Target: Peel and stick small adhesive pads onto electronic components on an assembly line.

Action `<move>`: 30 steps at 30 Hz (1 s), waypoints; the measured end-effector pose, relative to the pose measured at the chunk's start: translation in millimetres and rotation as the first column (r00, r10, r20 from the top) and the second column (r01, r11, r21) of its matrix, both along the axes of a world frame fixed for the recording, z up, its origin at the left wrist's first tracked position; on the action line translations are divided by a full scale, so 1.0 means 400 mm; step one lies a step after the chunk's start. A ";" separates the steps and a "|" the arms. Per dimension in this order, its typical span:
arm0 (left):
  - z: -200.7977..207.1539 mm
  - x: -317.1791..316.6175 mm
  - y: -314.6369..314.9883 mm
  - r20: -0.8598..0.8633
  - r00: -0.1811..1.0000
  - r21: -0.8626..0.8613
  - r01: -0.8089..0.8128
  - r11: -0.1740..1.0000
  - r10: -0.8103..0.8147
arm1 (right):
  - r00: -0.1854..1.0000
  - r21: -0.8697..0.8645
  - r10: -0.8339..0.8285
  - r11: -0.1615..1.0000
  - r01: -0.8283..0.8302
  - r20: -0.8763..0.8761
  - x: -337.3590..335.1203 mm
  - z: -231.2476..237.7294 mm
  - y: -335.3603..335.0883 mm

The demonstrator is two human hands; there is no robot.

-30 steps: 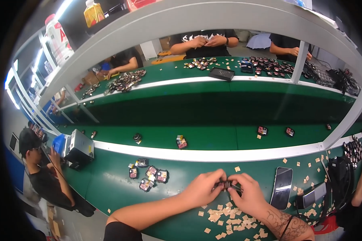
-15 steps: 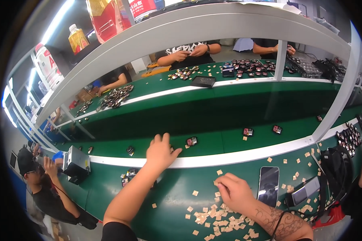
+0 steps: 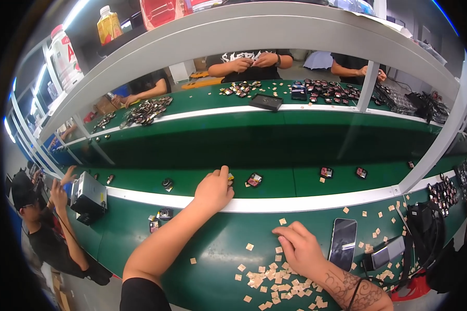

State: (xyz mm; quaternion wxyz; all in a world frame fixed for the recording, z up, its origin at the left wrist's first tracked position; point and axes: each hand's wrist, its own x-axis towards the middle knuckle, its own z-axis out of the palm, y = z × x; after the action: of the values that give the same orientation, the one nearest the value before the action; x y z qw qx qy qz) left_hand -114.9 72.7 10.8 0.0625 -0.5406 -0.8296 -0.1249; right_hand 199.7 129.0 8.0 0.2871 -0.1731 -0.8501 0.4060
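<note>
My left hand (image 3: pixel 213 189) reaches forward over the white rail (image 3: pixel 306 202) onto the green conveyor belt (image 3: pixel 290 181), fingers curled at a small dark part (image 3: pixel 230 178); whether it still grips the part I cannot tell. A similar small black-and-red part (image 3: pixel 254 180) lies just to its right. My right hand (image 3: pixel 298 248) rests palm down on the green worktop (image 3: pixel 218 249), fingertips on a scatter of several small tan square pads (image 3: pixel 267 277).
A smartphone (image 3: pixel 343 236) lies right of my right hand, a second device (image 3: pixel 386 251) further right. More small parts (image 3: pixel 326 172) ride the belt. A grey box (image 3: pixel 88 196) and a seated person (image 3: pixel 41 228) are at left. Other workers sit across the line.
My hands, together over the pads a second ago, have separated. The left hand has stretched forward onto the belt; the right stayed down on the tan pads.
</note>
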 end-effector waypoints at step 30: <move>-0.030 0.278 -0.170 0.218 0.759 0.281 0.553 0.784 -0.614 | 0.943 0.048 0.027 0.998 -0.045 0.333 -0.010 0.043 0.014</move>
State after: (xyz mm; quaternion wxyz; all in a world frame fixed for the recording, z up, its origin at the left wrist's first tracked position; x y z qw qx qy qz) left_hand -3.6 4.9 -1.2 -0.0518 -0.7386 -0.6014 -0.3003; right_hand 195.9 134.5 25.0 0.1370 -0.2157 -0.9001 0.3529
